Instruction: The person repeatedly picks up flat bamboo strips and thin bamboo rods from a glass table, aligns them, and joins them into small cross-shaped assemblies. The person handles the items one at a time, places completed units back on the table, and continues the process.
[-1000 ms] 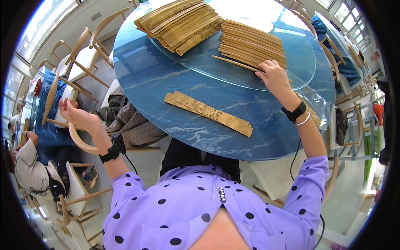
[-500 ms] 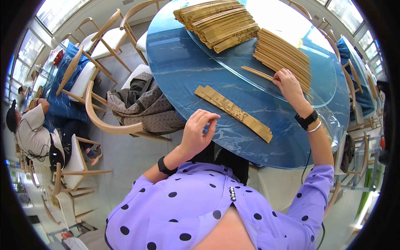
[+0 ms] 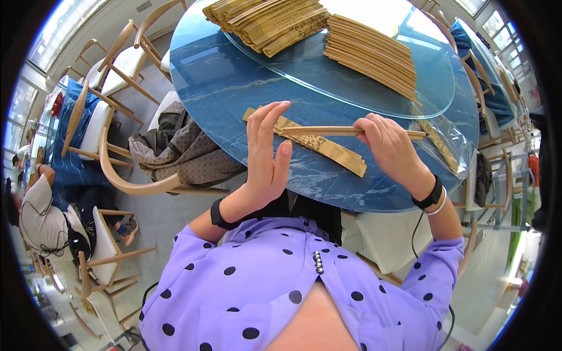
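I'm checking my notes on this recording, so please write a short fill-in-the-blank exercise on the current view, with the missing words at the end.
1. The hand gripping the wooden sticks is the person's own ____ one.
2. The left hand is ____ rather than closed.
3. In the picture, the pile of flat tan strips lies to the ____ of the row of loose sticks.
4. The round table has pale veins on a surface coloured ____.

Missing words: right; open; left; blue.

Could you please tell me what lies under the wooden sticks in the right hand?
Below the sticks lie flat, patterned golden strips on the blue table. The left hand and the sticks hide parts of the strips.
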`<state>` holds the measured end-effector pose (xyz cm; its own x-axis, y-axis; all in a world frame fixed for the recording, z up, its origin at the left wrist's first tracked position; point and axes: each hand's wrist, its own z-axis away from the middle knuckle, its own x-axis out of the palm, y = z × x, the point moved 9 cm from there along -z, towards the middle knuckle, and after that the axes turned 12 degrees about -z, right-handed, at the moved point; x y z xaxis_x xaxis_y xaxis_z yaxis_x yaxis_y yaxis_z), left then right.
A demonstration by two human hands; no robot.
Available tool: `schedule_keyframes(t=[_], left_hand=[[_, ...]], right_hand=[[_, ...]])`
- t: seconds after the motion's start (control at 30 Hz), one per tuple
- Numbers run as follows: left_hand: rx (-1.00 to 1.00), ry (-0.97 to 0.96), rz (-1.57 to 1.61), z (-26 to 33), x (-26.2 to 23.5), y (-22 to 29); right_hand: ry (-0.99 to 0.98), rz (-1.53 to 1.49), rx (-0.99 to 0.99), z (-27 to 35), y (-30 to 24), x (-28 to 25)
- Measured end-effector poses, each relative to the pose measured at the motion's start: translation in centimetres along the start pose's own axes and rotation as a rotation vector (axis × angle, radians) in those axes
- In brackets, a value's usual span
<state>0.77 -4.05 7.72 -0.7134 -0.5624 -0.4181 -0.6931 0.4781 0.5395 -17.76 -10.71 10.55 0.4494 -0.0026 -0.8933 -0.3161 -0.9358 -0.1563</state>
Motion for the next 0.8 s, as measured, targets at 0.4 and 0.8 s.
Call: schedule_keyframes(t=[0.4, 0.8], left_hand=[[0.025, -0.608, 0.281, 1.4, 6.3, 2.7], [0.507, -0.714, -0.348, 1.6, 11.7, 1.1]], right_hand=[[0.139, -0.244, 0.541, 9.3, -4.1, -0.2], [0.045, -0.683, 1.103, 13.0, 2.9, 4.4]])
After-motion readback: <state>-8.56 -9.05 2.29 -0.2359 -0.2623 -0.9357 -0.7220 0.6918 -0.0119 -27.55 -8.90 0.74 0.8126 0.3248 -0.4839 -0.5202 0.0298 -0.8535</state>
